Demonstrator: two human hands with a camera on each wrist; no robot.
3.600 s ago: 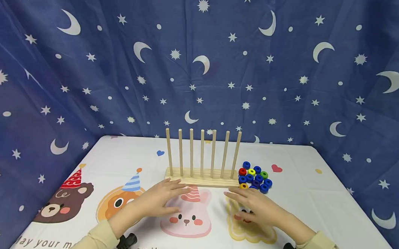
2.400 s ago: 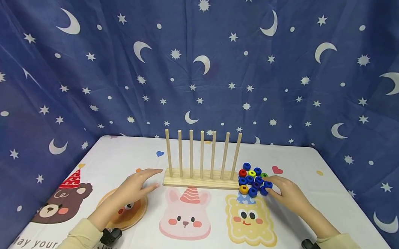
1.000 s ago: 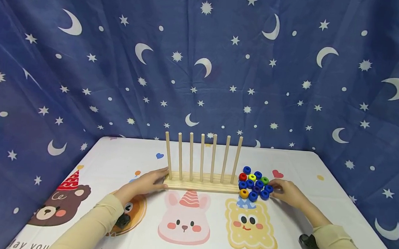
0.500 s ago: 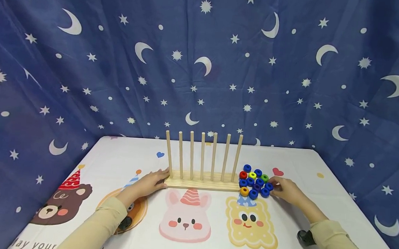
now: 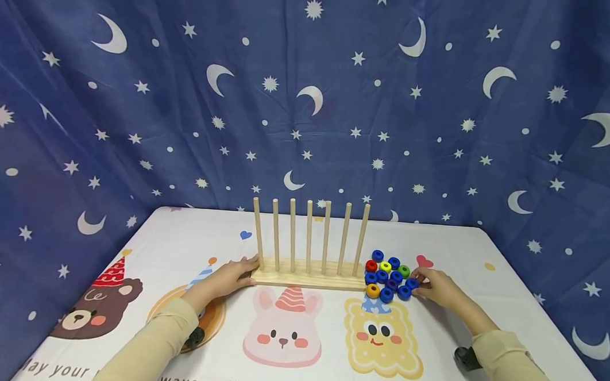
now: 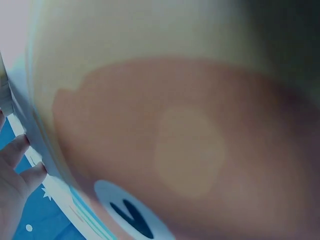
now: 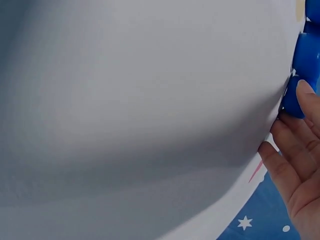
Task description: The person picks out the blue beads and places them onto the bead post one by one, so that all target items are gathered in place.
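Note:
A wooden rack (image 5: 308, 280) with a row of upright bare pegs stands mid-table in the head view. My left hand (image 5: 230, 276) holds the left end of its base, thumb at the front and fingers toward the back. To the right of the rack lies a cluster of ring beads: mostly blue, with a red bead (image 5: 370, 266), a yellow bead (image 5: 385, 266), a green bead (image 5: 404, 271) and an orange bead (image 5: 373, 291). My right hand (image 5: 437, 286) pinches the rightmost blue bead (image 5: 412, 283); the right wrist view shows the thumb against its side.
The table wears a white cloth (image 5: 452, 250) printed with cartoon animals and lettering. A blue curtain (image 5: 310, 98) with moons and stars closes off the back and sides. A black wrist device (image 5: 466, 358) sits under the right sleeve.
From mid-table, both hands have moved outward: the left took hold of the rack's left end, the right went to the beads' right side and pinched a blue one. Little moved in the last half second.

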